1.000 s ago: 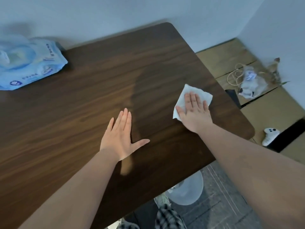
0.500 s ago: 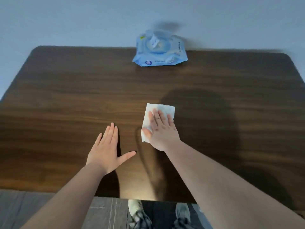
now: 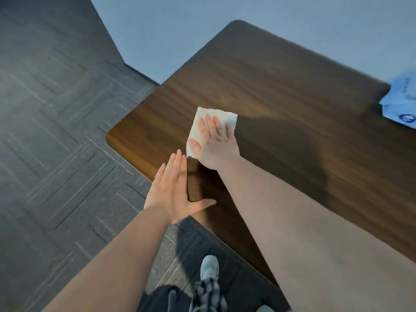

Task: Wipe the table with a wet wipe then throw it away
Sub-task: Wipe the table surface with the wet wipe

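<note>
A white wet wipe (image 3: pixel 216 111) lies flat on the dark wooden table (image 3: pixel 281 91), near its left end. My right hand (image 3: pixel 213 145) presses down on the wipe with flat, slightly spread fingers, covering its lower right part. My left hand (image 3: pixel 173 192) rests flat and empty at the table's near edge, just below and left of the wipe, thumb stretched to the right. The two hands are close but apart.
A blue pack of wet wipes (image 3: pixel 403 102) sits at the far right of the table, cut off by the frame. Grey patterned carpet (image 3: pixel 56 131) lies left of the table, a pale wall behind. My shoe (image 3: pixel 209 266) shows below the table edge.
My right hand has slid the wipe leftwards across the table, from the right end towards the left end. The view has swung left with it, and the left hand now sits at the near edge.
</note>
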`<state>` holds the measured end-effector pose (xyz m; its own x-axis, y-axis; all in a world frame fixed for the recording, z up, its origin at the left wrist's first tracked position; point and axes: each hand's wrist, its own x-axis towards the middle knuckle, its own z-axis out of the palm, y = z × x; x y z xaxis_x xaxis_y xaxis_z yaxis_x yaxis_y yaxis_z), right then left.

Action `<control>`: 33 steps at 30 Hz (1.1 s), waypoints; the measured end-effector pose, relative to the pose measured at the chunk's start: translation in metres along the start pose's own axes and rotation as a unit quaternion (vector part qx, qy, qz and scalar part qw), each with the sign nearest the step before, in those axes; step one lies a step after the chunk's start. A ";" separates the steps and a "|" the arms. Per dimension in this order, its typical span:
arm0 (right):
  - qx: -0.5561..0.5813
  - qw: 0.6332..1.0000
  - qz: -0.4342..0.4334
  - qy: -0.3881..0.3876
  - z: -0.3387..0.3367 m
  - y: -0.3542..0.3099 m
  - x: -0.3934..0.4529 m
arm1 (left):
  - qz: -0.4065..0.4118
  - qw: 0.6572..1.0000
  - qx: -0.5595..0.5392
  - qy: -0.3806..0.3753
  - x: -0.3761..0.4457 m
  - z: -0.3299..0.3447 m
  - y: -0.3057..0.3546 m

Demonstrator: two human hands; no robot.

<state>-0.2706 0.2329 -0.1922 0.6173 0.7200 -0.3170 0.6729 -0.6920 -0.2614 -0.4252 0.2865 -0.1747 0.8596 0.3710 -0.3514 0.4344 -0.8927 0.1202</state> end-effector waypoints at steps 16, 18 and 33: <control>0.009 1.000 0.008 0.000 0.005 0.027 -0.033 | -0.002 0.999 0.035 -0.031 -0.004 -0.005 0.003; 0.018 0.999 0.038 0.000 0.004 0.057 -0.066 | -0.016 0.999 0.044 -0.024 -0.006 -0.006 0.012; 0.092 0.900 0.423 0.045 0.039 0.318 -0.413 | 0.338 0.929 0.142 -0.054 -0.030 0.024 0.299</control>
<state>-0.3272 -0.2865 -0.1803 0.9136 -0.0726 -0.4002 -0.1267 -0.9858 -0.1104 -0.3281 0.0025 -0.1503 0.8716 -0.3125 -0.3777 -0.2957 -0.9497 0.1032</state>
